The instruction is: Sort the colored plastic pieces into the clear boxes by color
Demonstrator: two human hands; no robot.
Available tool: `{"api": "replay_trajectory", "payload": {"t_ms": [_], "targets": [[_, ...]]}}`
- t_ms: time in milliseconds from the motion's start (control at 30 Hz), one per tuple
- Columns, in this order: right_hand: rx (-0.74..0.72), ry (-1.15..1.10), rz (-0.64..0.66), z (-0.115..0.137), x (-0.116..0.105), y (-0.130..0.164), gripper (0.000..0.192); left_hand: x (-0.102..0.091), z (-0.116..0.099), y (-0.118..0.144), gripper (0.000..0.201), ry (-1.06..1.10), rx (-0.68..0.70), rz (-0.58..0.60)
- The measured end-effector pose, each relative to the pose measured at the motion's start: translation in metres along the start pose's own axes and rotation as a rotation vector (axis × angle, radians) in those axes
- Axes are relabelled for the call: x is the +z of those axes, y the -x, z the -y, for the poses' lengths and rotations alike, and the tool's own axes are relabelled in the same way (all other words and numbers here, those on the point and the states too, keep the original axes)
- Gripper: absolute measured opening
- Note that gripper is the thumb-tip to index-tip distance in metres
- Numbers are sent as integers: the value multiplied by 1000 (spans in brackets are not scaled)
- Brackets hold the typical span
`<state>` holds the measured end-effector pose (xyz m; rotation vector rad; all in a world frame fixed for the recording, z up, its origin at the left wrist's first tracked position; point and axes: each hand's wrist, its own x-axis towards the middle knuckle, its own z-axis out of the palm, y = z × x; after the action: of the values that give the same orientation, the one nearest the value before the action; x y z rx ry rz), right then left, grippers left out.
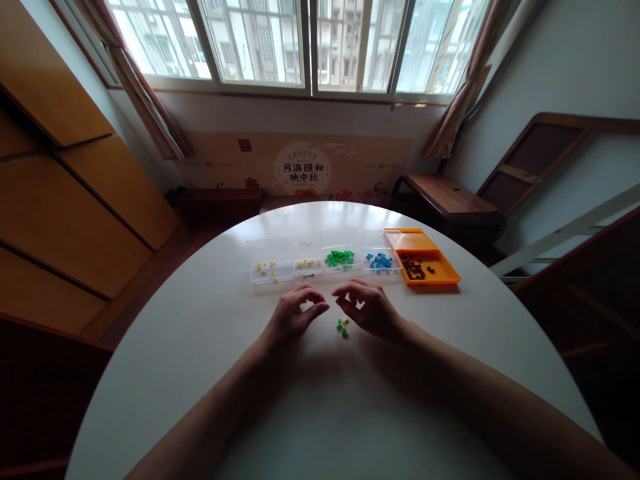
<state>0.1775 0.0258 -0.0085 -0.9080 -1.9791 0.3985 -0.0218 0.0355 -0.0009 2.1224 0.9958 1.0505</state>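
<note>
My left hand [296,312] is above the white table [190,360], its thumb and index finger curled together in a pinch. Facing it, my right hand [369,308] has its fingers bent and the fingertips drawn in. A small gap separates the two hands. Whatever either pinch holds is too small to make out. Just below the right fingertips lies a little cluster of green and pale yellow pieces [343,327], which look like tiny building bricks.
Behind my hands stand clear plastic boxes: one with a few yellow pieces [271,272], one with cream pieces [307,265], one with green pieces [340,258], one with blue pieces [380,261]. An orange box [440,272] at right holds dark brown pieces [414,269].
</note>
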Motion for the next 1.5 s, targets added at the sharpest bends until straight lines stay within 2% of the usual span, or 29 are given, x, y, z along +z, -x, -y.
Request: {"api": "replay_trajectory", "payload": {"t_ms": [167, 333, 700, 800, 967, 1100, 1200, 1367, 1500], "targets": [[-16, 3, -2, 7, 6, 0, 4, -1, -4, -2, 24, 153, -164, -21], [-20, 48, -60, 9, 10, 1, 11, 2, -6, -1, 25, 175, -182, -22], [39, 108, -34, 3, 7, -6, 9, 4, -4, -1, 34, 175, -194, -133], [68, 154, -47, -3, 7, -20, 8, 4, -3, 1, 32, 117, -187, -121], [123, 169, -128, -10, 14, -65, 9, 5, -4, 2, 29, -1, -136, -73], [145, 192, -107, -16, 22, -89, 11, 3, -7, 1, 26, -60, -112, -52], [151, 193, -85, -20, 23, -82, 13, 3, -7, 1, 23, -71, -107, -45], [111, 219, -32, -21, 6, -43, 10, 4, -7, 4, 10, -109, -33, 10], [71, 246, 41, -18, -11, -13, 10, 8, -10, 8, 25, -250, 96, 158]]}}
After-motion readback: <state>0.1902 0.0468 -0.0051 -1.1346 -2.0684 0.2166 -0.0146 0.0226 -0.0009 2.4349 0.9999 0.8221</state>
